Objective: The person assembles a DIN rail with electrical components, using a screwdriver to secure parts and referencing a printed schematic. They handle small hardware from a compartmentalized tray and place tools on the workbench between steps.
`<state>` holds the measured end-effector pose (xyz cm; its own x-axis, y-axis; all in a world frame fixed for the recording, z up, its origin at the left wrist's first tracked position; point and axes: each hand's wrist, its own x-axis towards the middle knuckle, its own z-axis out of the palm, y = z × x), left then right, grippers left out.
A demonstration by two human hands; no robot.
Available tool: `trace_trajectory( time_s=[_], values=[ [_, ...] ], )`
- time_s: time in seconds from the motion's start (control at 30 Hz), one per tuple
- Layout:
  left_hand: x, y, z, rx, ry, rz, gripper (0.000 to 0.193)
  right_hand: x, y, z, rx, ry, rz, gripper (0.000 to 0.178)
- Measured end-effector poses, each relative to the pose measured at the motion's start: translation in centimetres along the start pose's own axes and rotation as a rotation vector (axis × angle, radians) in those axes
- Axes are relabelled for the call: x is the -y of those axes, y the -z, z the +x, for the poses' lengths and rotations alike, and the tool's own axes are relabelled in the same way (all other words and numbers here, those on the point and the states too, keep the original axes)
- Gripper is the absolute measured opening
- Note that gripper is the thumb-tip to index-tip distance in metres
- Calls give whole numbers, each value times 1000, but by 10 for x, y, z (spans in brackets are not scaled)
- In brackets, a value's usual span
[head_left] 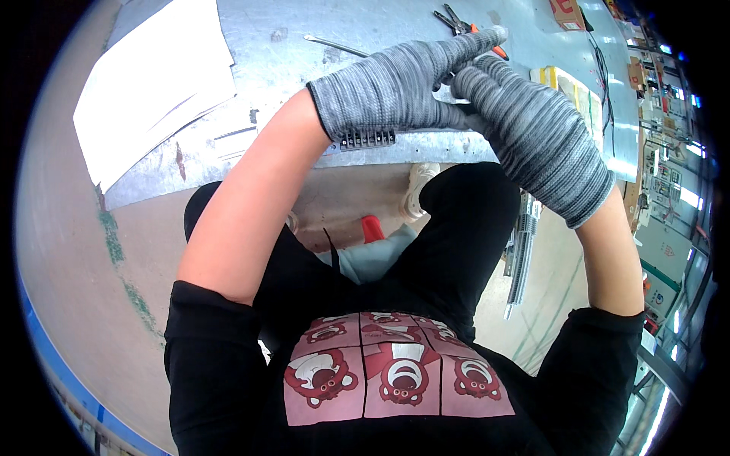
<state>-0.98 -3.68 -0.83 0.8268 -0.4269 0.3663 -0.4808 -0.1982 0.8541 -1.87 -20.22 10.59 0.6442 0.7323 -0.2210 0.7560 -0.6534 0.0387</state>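
Observation:
Both my hands wear grey striped knit gloves and meet above the near edge of the metal table. My left hand [395,83] points right, its upper fingers stretched out and its thumb side apart below them. Bent at the knuckles, the fingers of my right hand [532,125] close in toward the left palm; what they hold, if anything, is hidden. A dark terminal strip [369,140] lies at the table edge, partly covered by my left hand. Beyond the left hand lies a thin metal shaft [334,44]. Pliers [456,21] with orange on the handles lie behind my fingertips.
White paper sheets [156,83] cover the left of the metal table [266,34]. At the right stand a yellow-edged box [566,82] and black cables [604,80]; a cardboard box [567,14] sits farther back. Below the table is a slotted metal part [522,247] beside my leg.

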Motion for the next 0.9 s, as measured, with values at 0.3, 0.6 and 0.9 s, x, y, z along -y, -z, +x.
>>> trace_trajectory(
  time_s=[0.3, 0.6, 0.9],
  values=[
    [-8, 9, 11, 144, 85, -65, 68, -41, -38, -43, 29, -39, 125, 41],
    [-3, 1, 11, 157, -5, -170, 65, -34, -42, -40, -35, -139, 152, 35],
    [-6, 10, 6, 74, 83, -61, 85, 14, 15, 7, 62, -129, 13, 29]
  ],
)
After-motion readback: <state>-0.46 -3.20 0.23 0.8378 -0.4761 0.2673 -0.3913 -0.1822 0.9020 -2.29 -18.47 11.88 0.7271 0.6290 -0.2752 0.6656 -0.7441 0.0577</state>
